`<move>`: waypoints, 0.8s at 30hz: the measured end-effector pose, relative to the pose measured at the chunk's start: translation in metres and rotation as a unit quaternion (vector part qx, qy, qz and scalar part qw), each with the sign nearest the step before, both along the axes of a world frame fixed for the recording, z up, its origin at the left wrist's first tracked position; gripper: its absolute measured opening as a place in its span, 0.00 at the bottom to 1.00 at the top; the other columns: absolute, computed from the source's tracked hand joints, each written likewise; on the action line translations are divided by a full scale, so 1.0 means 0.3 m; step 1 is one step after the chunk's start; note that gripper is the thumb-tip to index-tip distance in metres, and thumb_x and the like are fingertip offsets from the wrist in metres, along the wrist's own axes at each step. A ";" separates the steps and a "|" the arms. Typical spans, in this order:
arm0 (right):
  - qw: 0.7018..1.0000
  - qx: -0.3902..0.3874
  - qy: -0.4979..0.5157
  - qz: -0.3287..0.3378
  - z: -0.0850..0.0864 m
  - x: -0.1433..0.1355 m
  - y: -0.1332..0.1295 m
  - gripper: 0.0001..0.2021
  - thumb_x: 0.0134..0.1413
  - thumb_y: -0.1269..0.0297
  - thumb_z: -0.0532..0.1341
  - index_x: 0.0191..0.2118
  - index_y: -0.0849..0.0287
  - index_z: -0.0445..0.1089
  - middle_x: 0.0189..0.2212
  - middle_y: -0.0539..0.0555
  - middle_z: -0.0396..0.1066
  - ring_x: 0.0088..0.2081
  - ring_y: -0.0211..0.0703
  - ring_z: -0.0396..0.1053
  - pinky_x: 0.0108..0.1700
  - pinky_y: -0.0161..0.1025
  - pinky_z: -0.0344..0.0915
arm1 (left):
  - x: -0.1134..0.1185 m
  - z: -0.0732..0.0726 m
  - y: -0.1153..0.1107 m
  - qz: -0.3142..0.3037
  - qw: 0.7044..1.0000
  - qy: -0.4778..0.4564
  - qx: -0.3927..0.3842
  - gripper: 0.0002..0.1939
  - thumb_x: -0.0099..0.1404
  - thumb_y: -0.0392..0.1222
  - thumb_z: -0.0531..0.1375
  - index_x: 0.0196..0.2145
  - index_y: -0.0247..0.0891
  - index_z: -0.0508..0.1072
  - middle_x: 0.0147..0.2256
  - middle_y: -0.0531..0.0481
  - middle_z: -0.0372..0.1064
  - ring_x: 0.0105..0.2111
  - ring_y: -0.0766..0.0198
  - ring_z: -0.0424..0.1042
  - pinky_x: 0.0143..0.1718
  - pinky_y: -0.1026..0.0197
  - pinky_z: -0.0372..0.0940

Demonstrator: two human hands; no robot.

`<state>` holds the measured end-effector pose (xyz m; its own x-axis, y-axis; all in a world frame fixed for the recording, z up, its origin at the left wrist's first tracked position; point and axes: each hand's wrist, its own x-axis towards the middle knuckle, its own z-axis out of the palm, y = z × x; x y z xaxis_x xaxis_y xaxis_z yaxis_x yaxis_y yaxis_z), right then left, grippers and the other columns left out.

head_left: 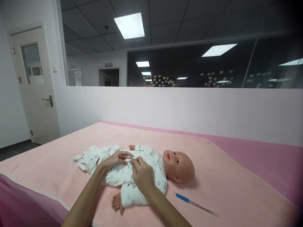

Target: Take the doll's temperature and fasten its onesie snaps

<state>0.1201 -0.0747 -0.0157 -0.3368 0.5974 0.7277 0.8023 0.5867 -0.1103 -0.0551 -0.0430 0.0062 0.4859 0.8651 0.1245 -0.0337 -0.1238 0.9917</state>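
A baby doll [179, 167] lies on its back, its head to the right and its face up. It wears a white printed top [132, 194] and matching trousers [94, 154]. My left hand [115, 160] rests over the doll's belly, fingers curled together at the front of the top. Beside it, my right hand [144, 174] lies on the chest, its thumb and fingers closed on the same cloth. The fingertips of both hands nearly meet at the front edge; what exactly they pinch is partly hidden. A light blue snap button [155, 163] shows near the collar.
A slim stick with a blue end [182, 198] and a clear shaft lies right of the doll. Under everything is a pink blanket [236, 186] on a padded surface. A low white wall [189, 110] with windows above stands behind; a door [35, 104] is at the left.
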 end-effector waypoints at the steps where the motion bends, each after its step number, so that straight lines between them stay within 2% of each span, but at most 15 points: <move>1: 1.000 0.002 0.001 0.003 -0.001 0.000 0.000 0.11 0.53 0.74 0.51 0.36 0.54 0.67 0.29 0.48 0.64 0.26 0.31 0.60 0.24 0.33 0.44 | -0.001 0.003 -0.001 -0.003 1.000 0.002 -0.001 0.22 0.46 0.29 0.62 0.42 0.38 0.72 0.32 0.49 0.68 0.35 0.64 0.65 0.37 0.65 0.59; 12: 1.000 -0.001 0.019 0.020 -0.009 0.003 0.002 0.12 0.53 0.74 0.51 0.36 0.52 0.68 0.28 0.47 0.64 0.26 0.30 0.60 0.24 0.32 0.43 | 0.003 0.002 -0.001 0.002 1.000 -0.015 -0.025 0.24 0.44 0.28 0.63 0.42 0.37 0.70 0.31 0.50 0.69 0.32 0.65 0.66 0.35 0.64 0.58; 24: 1.000 0.013 0.015 0.016 -0.008 0.003 0.002 0.11 0.54 0.73 0.52 0.37 0.52 0.68 0.29 0.47 0.65 0.27 0.30 0.61 0.25 0.33 0.45 | 0.004 -0.002 -0.004 -0.008 1.000 -0.011 -0.001 0.25 0.49 0.33 0.64 0.47 0.36 0.67 0.31 0.48 0.70 0.33 0.65 0.66 0.36 0.65 0.58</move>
